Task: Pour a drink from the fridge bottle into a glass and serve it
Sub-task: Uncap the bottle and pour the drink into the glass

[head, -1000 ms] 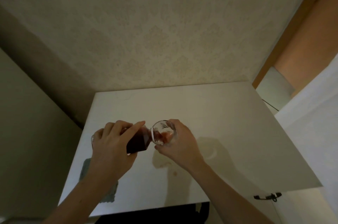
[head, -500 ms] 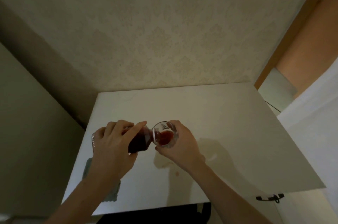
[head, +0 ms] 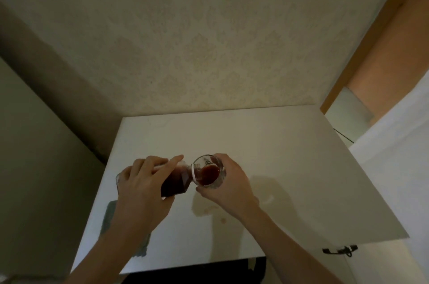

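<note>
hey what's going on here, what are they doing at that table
A person is pouring a dark red drink. The left hand tips a bottle so its mouth sits at the rim of a glass, which the right hand holds above the white table. The glass already holds some drink, and the bottle has plenty left. A grey cloth lies on the table under the left forearm.
</note>
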